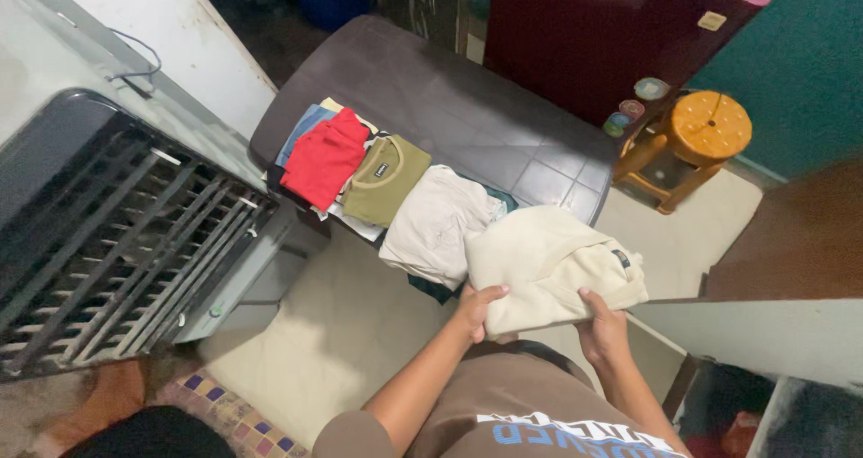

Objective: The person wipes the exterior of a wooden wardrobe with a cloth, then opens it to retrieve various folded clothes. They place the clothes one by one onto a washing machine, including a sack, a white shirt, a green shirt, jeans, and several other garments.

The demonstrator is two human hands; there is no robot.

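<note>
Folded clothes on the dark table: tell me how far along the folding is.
Done: a row of folded garments lies on the dark table, namely a red shirt, an olive shirt and a beige garment. In hand: the left hand and right hand grip the near edge of a cream sweatshirt, already folded compact. Left: no unfolded clothes are in view.

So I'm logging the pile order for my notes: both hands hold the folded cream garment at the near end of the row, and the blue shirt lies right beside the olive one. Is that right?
Not quite. In the head view, the garment beside the olive shirt is the red shirt, not a blue one. The rest holds: the left hand and right hand both grip the folded cream garment at the near end of the row.
</note>
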